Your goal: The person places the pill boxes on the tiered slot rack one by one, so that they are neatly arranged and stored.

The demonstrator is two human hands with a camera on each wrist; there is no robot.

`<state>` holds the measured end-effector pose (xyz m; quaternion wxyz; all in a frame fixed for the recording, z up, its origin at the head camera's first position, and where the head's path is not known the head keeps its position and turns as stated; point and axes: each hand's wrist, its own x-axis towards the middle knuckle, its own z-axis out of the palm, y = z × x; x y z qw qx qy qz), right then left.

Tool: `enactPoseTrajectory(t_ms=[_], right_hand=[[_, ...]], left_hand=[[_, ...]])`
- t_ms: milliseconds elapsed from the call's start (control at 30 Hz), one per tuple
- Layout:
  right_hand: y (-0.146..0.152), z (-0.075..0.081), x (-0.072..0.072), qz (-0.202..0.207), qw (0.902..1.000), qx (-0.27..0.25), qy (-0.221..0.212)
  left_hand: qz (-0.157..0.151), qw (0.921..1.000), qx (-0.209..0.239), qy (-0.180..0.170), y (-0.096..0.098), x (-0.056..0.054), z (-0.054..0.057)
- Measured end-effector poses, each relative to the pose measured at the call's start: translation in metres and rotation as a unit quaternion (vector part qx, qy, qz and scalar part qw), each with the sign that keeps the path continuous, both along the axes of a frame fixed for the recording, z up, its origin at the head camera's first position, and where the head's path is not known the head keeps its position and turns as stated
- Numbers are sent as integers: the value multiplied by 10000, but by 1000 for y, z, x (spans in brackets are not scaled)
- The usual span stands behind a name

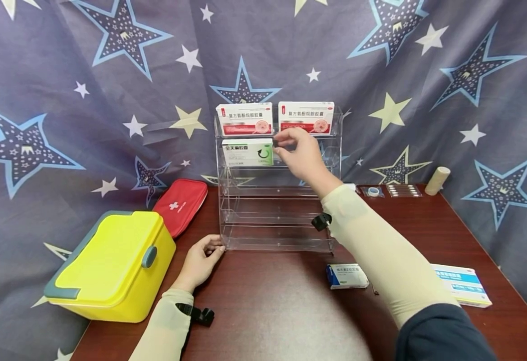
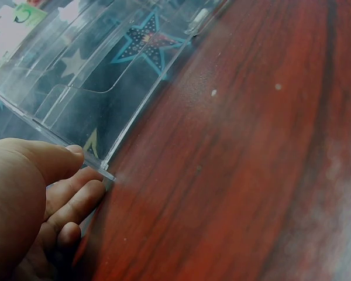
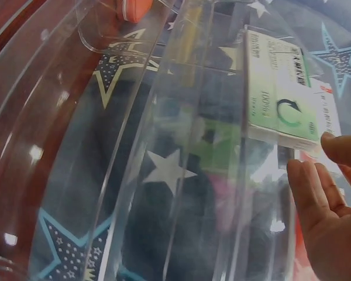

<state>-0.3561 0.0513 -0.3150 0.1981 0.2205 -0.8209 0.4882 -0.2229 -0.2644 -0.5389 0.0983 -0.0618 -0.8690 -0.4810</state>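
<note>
A clear plastic tiered display rack (image 1: 278, 244) stands upright on the table. My left hand (image 1: 202, 263) is at its lower left front corner, thumb and curled fingers pinching the edge of the side panel (image 2: 108, 170). On the second tier, at the left, sits a green-and-white medicine box (image 1: 247, 152). My right hand (image 1: 300, 155) is beside that box's right end, thumb and fingers apart with nothing gripped between them. The thumb (image 3: 339, 149) is close to the box's corner; whether it touches cannot be told. Two red-and-white medicine boxes (image 1: 245, 119) stand side by side on the top tier.
To the left are a yellow lidded box (image 1: 119, 255) and a red first-aid pouch (image 1: 181, 206). A blue-and-white medicine box (image 1: 348, 276) and a larger blue-and-white box (image 1: 464, 286) lie at the right. Farther back are cotton swabs (image 1: 403, 190) and a bandage roll (image 1: 437, 181).
</note>
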Motion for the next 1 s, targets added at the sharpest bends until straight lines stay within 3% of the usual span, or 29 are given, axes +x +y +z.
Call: enactPoseTrajectory(t_ms=[233, 367, 533, 800, 1000], right_hand=[[42, -5, 29, 355, 9989, -193, 218], [75, -12, 48, 362, 9982, -298, 369], [119, -33, 68, 169, 9981, -435, 394], [187, -83, 93, -493, 9979, 71, -402], [231, -121, 106, -574, 9907, 579, -1086]], left_hand=[[-16, 10000, 24, -46, 2, 1, 0], [-48, 10000, 14, -13, 1, 0, -2], [-43, 10000, 1, 14, 1, 0, -3], [-47, 10000, 0, -9, 2, 1, -1], [16, 10000, -50, 32, 2, 1, -1]])
